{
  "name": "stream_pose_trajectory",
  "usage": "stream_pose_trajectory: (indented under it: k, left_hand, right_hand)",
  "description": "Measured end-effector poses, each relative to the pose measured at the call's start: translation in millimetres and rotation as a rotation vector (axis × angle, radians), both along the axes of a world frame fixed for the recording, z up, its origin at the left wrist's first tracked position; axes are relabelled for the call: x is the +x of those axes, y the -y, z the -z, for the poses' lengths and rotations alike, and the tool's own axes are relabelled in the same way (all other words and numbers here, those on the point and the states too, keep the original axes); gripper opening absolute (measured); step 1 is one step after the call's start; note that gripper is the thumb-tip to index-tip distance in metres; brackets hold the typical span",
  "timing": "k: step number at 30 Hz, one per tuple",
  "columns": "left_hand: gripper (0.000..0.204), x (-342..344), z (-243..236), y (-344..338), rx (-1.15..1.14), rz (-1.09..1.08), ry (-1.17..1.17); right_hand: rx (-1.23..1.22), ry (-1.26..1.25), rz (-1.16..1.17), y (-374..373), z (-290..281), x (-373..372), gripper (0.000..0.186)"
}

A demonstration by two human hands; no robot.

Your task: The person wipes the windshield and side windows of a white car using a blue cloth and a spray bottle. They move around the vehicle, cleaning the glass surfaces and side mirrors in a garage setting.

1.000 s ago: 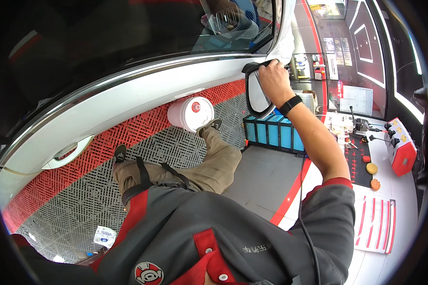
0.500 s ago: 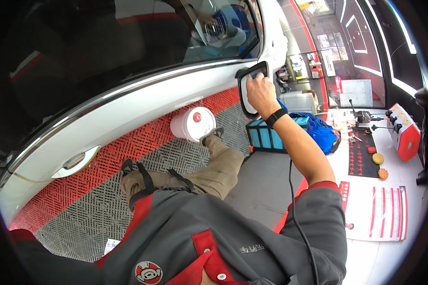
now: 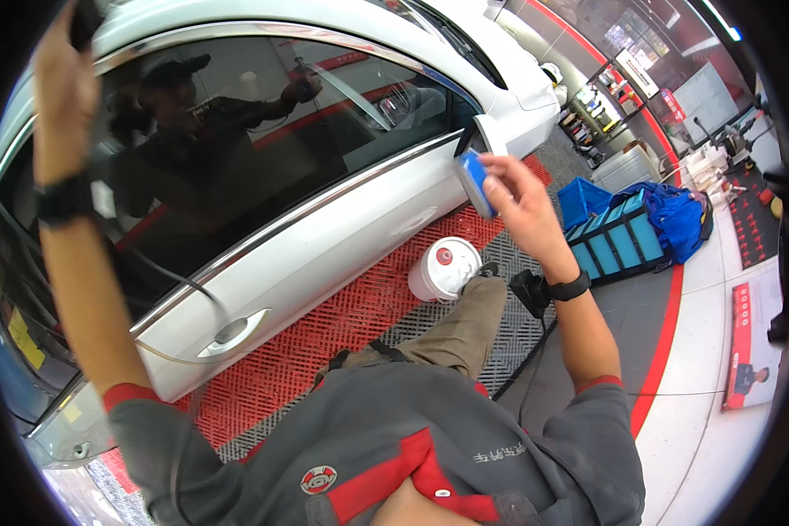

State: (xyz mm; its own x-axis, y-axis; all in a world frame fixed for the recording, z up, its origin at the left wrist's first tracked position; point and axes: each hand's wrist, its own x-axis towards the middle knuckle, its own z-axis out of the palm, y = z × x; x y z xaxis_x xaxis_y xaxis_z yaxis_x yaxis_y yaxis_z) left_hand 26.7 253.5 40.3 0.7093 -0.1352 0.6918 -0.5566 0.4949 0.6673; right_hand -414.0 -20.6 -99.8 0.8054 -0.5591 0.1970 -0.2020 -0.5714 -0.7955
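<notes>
Right hand pinches a blue-and-grey pad at 2 o'clock; left hand blurred at 10 o'clock.
Pad sits between thumb and fingers, in view before the car's wing mirror at 1 o'clock; contact cannot be confirmed. Left hand is raised beside the front side window, a dark object at its fingertips; whether it grips this, cannot tell. Progress, judged: work beside the car is under way, pad in hand and not yet put down. Done portion: no line between treated and untreated shows on window or white door, so nothing can be ticked off. Left to do: extent unknown. Lidded white bucket, just off centre toward 3 o'clock, stands closed.
</notes>
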Motion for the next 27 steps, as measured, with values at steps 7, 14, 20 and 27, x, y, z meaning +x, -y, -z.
stream_pose_trajectory:
  k: [7, 14, 20, 27]
  left_hand:
    - [0.072, -207, 161, 78, 0.221, 1.024, -0.184]
    - [0.091, -265, 236, 95, 0.198, 1.396, -0.500]
    - [0.082, -275, 261, 105, 0.252, 1.386, -0.680]
    - [0.067, -299, 295, 138, 0.655, 0.868, -0.057]
  right_hand:
    - [0.665, 0.652, 0.000, -45, 8, 34, 0.036]
    - [0.766, 0.615, 0.069, -59, 69, 23, 0.031]
    - [0.708, 0.386, 0.020, -61, 91, 0, 0.052]
    - [0.567, 0.438, 0.215, -54, 123, -17, 0.048]
